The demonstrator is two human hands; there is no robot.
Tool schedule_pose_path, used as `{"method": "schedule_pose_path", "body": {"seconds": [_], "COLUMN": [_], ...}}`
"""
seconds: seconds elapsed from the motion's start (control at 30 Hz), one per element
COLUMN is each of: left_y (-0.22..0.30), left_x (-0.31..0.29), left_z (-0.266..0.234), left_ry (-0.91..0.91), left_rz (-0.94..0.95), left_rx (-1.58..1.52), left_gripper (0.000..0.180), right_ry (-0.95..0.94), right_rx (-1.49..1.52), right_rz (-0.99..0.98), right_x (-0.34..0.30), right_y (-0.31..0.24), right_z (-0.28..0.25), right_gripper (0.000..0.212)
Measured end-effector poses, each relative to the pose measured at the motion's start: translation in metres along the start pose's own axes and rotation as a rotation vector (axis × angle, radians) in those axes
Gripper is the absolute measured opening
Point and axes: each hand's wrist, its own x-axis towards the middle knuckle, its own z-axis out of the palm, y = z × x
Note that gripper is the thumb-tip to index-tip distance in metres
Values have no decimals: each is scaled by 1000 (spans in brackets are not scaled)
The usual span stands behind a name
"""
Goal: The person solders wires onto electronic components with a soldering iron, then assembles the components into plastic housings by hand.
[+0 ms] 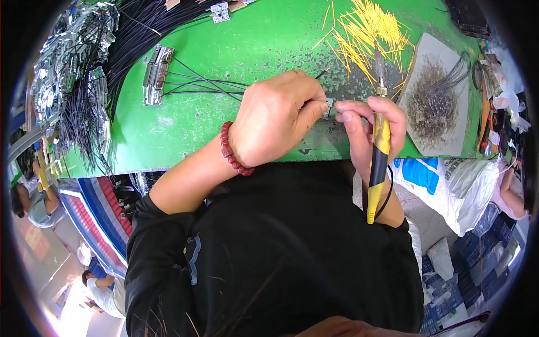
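My left hand [275, 115], with a red bead bracelet on its wrist, is closed over the green worktop. Its thumb and forefinger pinch a small silvery connector [328, 109], mostly covered by the fingers. A black wire end [322, 72] sticks out above the hand. From its other side, black wires [210, 84] run left to metal-cased parts [157, 76] lying on the worktop. My right hand [364, 126] grips a yellow-and-black soldering iron [379, 149], tip pointing away from me. The right thumb and forefinger meet beside the connector; whatever they pinch is too small to make out.
Short yellow wires [373, 28] lie heaped at the far right. Beside them is a grey board [443, 123] with dark residue and thin wires. Black cables and metal parts [84, 73] crowd the left. White bags [460, 191] sit below the right edge; other people are at lower left and far right.
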Motion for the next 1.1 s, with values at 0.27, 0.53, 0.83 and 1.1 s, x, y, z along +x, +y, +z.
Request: {"method": "schedule_pose_path", "body": {"seconds": [0.27,0.53,0.83,1.1], "left_y": [-5,-2,-4,-5], "left_x": [-3,-7,-9,-11], "left_z": [5,4,5,5], "left_ry": [32,52,62,34], "left_rz": [59,52,19,-12], "left_rx": [-45,-71,-60,-19], "left_gripper": [6,5,8,8], "right_ry": [39,36,-588,-493], "right_rx": [-71,194,-537,-565], "right_rz": [2,88,-314,-366], "right_x": [3,12,49,35], "right_y": [3,8,21,22], "right_z": [-2,-3,-31,-21], "right_gripper": [40,23,37,35]}}
